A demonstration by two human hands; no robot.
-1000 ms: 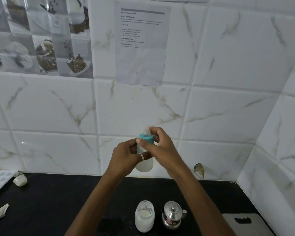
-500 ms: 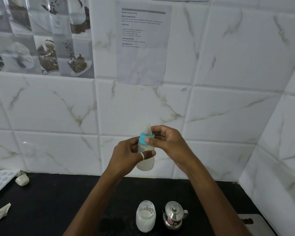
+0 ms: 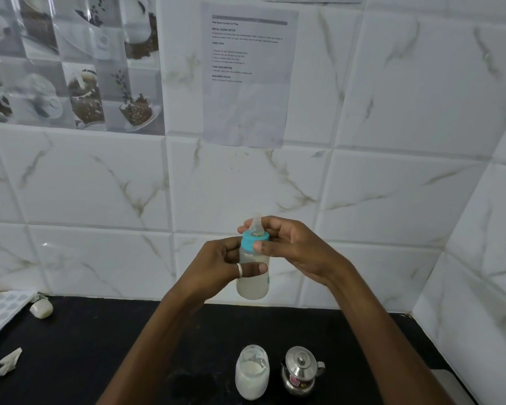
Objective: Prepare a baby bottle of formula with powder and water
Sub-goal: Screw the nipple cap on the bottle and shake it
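Grip: baby bottle (image 3: 253, 277) body wrapped by left hand (image 3: 216, 266), held above surface (image 3: 85, 361) for bracing | right hand (image 3: 292, 247) fingers pinched on teal collar (image 3: 253, 241), likely being screwed tight | cloudy liquid inside

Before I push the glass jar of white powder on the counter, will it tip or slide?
The glass jar looks squat and only part full, so it probably slides rather than tips. Being glass, it is likely breakable. The steel pot stands close beside it, so it may knock that.

A printed sheet (image 3: 247, 74) hangs on the tiled wall (image 3: 392, 112), a coffee poster (image 3: 70, 59) beside it. On the black surface (image 3: 85, 361): a patterned tray (image 3: 0, 311), a crumpled scrap (image 3: 8, 362), a pale lump (image 3: 42, 308).
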